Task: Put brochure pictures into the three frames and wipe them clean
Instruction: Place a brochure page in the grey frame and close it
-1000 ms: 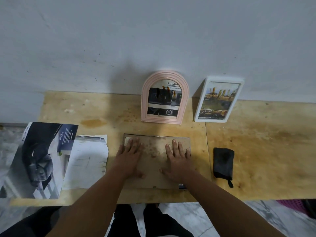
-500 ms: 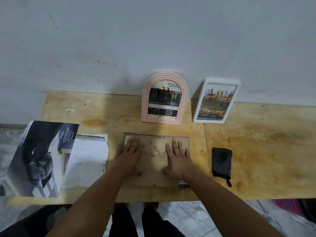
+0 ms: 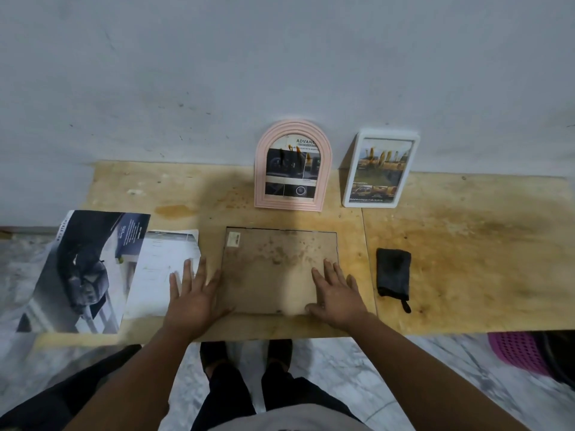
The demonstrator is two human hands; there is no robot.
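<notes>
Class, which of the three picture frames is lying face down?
The brown rectangular frame under the hands; the pink arched frame and white rectangular frame stand upright, showing pictures.

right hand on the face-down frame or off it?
Touching. The head view shows the right hand lying flat, fingers spread, on the brown backing of the face-down frame near its right edge, with no gap visible.

Dim, cool indoor light. A soft shadow darkens the wall and table centre. Wide-angle view bends the table's far edge; bottom corners blur, detail soft throughout.
</notes>
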